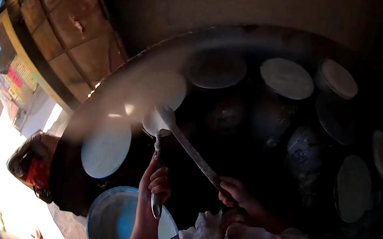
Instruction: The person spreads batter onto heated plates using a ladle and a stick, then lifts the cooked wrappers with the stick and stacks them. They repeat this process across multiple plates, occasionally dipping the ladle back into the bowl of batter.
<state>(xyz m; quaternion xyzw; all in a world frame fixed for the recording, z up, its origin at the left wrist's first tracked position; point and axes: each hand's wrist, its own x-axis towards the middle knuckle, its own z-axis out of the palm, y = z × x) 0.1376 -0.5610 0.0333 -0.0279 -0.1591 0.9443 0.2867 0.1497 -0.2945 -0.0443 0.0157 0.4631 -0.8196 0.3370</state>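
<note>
My left hand (158, 183) is closed around the metal handle of a ladle (152, 124), whose round bowl is up over the dark round surface. In my right hand (234, 192) is the long handle of a spoon-like tool (192, 149); it slants up to the left, and its head overlaps the ladle's bowl in this view. Pale round discs (105, 150) lie around the curved dark surface, one just left of the ladle and another pale disc (171, 89) behind it. Below my left hand stands a blue-rimmed bucket (95, 206) with pale stuff inside.
More discs sit along the far and right side, such as a pale disc (287, 78), a thicker one (338, 79) and an oval-looking one (353, 189). A rusty tiled wall (75, 18) rises at the left. Bright ground (18, 183) lies outside. Much of the scene is in shadow.
</note>
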